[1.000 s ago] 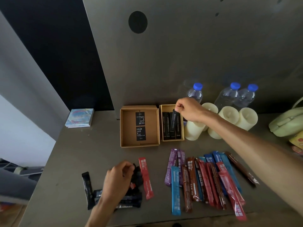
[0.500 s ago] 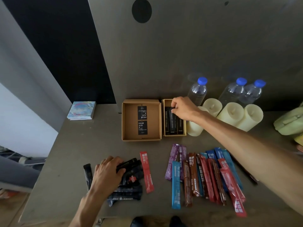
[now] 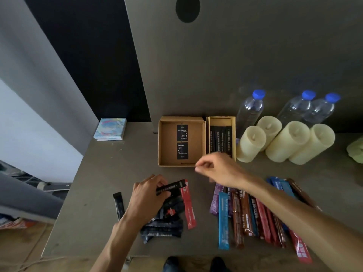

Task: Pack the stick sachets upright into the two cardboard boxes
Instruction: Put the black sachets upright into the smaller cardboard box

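The left hand (image 3: 146, 199) pinches one black sachet (image 3: 170, 187) between thumb and fingers, its far end sticking out to the right and raised off the pile of black sachets (image 3: 163, 224) heaped under and just in front of the palm. A lone red sachet (image 3: 188, 207) lies flat along the right edge of that pile, and a single black one (image 3: 118, 205) lies apart on the left.

The right hand (image 3: 220, 169) hangs over the table (image 3: 98, 183) between the two groups of sachets, fingers loosely curled with thumb and forefinger close together — it looks empty, though motion blur makes that hard to confirm. It sits just in front of the near edges of the two boxes.

The narrow box (image 3: 221, 120) on the right already holds a row of black sachets (image 3: 221, 140) side by side, with bare cardboard at its far end. The wide box (image 3: 181, 119) touching it on the left holds only two black printed cards (image 3: 182, 142).

Under the right forearm, a spread of coloured sachets (image 3: 247, 216) — purple, blue, brown, red — lies flat in a fan. Four cream candles (image 3: 282, 142) stand just right of the narrow box, three blue-capped bottles (image 3: 294, 107) behind them, and a small pastel book (image 3: 110, 128) rests at the table's far left.
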Demonstrator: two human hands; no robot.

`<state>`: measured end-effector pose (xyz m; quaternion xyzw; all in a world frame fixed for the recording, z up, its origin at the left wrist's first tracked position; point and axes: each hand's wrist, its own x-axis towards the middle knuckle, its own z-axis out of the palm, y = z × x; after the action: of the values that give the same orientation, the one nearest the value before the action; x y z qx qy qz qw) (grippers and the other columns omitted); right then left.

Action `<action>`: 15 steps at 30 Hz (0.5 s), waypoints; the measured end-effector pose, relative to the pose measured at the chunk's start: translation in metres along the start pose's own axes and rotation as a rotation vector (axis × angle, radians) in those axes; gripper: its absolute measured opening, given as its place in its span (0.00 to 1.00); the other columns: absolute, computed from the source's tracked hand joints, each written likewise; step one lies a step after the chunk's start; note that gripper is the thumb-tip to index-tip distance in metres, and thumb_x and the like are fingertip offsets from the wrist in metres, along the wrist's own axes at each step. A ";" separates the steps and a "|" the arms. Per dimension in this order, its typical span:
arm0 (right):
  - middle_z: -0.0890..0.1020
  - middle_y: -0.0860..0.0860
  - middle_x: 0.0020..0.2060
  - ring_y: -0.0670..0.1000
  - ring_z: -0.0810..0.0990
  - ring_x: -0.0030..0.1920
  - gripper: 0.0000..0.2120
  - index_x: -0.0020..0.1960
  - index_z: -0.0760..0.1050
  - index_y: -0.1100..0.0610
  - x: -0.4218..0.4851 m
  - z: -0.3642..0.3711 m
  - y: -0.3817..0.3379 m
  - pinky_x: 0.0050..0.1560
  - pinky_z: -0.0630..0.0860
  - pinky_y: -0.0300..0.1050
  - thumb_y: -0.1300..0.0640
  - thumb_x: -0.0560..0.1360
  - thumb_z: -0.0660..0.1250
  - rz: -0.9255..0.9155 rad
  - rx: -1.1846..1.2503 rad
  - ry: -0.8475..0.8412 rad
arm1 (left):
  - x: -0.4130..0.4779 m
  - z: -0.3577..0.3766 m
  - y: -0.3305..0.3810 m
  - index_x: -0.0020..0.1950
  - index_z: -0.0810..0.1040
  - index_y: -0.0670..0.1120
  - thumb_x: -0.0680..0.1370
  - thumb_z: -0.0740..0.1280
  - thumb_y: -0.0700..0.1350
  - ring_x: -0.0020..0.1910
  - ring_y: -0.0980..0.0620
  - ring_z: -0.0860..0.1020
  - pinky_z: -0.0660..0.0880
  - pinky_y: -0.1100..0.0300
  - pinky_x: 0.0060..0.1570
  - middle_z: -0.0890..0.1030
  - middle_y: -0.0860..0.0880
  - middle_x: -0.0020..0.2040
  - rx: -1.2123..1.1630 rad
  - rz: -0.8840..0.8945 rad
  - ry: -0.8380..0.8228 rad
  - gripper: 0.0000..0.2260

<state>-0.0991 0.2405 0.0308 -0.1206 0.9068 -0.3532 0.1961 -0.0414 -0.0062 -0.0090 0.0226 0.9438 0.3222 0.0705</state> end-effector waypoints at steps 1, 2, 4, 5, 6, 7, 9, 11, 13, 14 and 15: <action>0.85 0.47 0.46 0.43 0.83 0.34 0.11 0.56 0.82 0.53 -0.001 0.008 -0.002 0.39 0.78 0.36 0.48 0.80 0.68 0.005 0.028 -0.082 | 0.001 -0.001 0.005 0.50 0.79 0.55 0.73 0.73 0.47 0.48 0.61 0.78 0.75 0.54 0.56 0.79 0.60 0.47 -0.018 0.031 -0.001 0.08; 0.85 0.47 0.44 0.43 0.82 0.33 0.11 0.54 0.82 0.53 -0.001 0.015 -0.003 0.40 0.77 0.36 0.47 0.79 0.68 0.011 0.055 -0.146 | 0.002 -0.001 0.010 0.50 0.79 0.55 0.73 0.74 0.47 0.47 0.61 0.78 0.76 0.54 0.56 0.79 0.60 0.47 -0.032 0.048 -0.007 0.08; 0.84 0.45 0.37 0.42 0.80 0.31 0.09 0.48 0.82 0.53 -0.001 0.022 -0.002 0.38 0.74 0.35 0.48 0.79 0.69 0.040 0.121 -0.222 | 0.004 0.000 0.018 0.49 0.79 0.56 0.73 0.74 0.47 0.48 0.62 0.78 0.75 0.53 0.57 0.79 0.61 0.46 -0.050 0.079 -0.011 0.08; 0.83 0.45 0.34 0.42 0.79 0.30 0.08 0.46 0.81 0.54 -0.002 0.023 0.000 0.36 0.73 0.34 0.50 0.79 0.70 0.066 0.169 -0.234 | 0.004 0.002 0.019 0.49 0.79 0.56 0.73 0.74 0.47 0.49 0.61 0.77 0.74 0.52 0.58 0.79 0.62 0.47 -0.050 0.087 0.004 0.08; 0.83 0.46 0.32 0.44 0.78 0.31 0.08 0.45 0.81 0.55 -0.003 0.024 0.002 0.34 0.72 0.34 0.52 0.79 0.70 0.092 0.229 -0.224 | 0.004 0.004 0.020 0.51 0.79 0.56 0.73 0.74 0.48 0.52 0.60 0.77 0.73 0.52 0.60 0.78 0.62 0.50 -0.043 0.080 0.035 0.09; 0.83 0.47 0.33 0.45 0.78 0.32 0.07 0.46 0.81 0.58 -0.004 0.024 0.006 0.34 0.72 0.35 0.54 0.79 0.70 0.121 0.296 -0.196 | 0.003 0.005 0.020 0.54 0.78 0.56 0.73 0.74 0.50 0.56 0.58 0.75 0.71 0.53 0.62 0.77 0.61 0.53 -0.041 0.047 0.074 0.11; 0.84 0.50 0.36 0.47 0.79 0.33 0.06 0.48 0.81 0.60 -0.006 0.023 0.012 0.33 0.72 0.38 0.57 0.80 0.70 0.181 0.419 -0.123 | 0.002 0.008 0.018 0.61 0.76 0.54 0.73 0.74 0.52 0.59 0.56 0.72 0.71 0.53 0.63 0.75 0.58 0.58 -0.117 -0.097 0.151 0.18; 0.85 0.52 0.38 0.47 0.79 0.33 0.06 0.49 0.81 0.61 -0.009 0.021 0.018 0.33 0.71 0.41 0.58 0.80 0.69 0.211 0.492 -0.083 | 0.000 0.011 0.016 0.65 0.73 0.52 0.73 0.73 0.53 0.58 0.53 0.74 0.74 0.51 0.60 0.75 0.55 0.59 -0.250 -0.239 0.218 0.21; 0.85 0.52 0.38 0.47 0.79 0.33 0.06 0.49 0.82 0.61 -0.011 0.019 0.021 0.35 0.72 0.42 0.58 0.80 0.69 0.211 0.509 -0.078 | 0.002 0.012 0.017 0.61 0.76 0.50 0.76 0.71 0.54 0.53 0.51 0.79 0.77 0.52 0.55 0.79 0.52 0.55 -0.398 -0.315 0.197 0.16; 0.86 0.51 0.39 0.47 0.79 0.34 0.06 0.50 0.82 0.60 -0.012 0.018 0.022 0.37 0.73 0.42 0.58 0.80 0.69 0.208 0.502 -0.080 | 0.003 0.012 0.019 0.56 0.79 0.49 0.77 0.70 0.53 0.51 0.49 0.81 0.77 0.54 0.52 0.83 0.50 0.50 -0.507 -0.322 0.148 0.11; 0.86 0.51 0.39 0.47 0.79 0.34 0.06 0.50 0.82 0.60 -0.012 0.017 0.023 0.38 0.74 0.43 0.57 0.80 0.70 0.202 0.486 -0.083 | 0.004 0.011 0.023 0.51 0.82 0.48 0.78 0.69 0.51 0.48 0.49 0.82 0.77 0.56 0.49 0.84 0.49 0.46 -0.624 -0.318 0.100 0.08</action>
<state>-0.0824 0.2515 0.0067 0.0068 0.7941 -0.5339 0.2905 -0.0437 0.0194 -0.0040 -0.1631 0.7940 0.5806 0.0768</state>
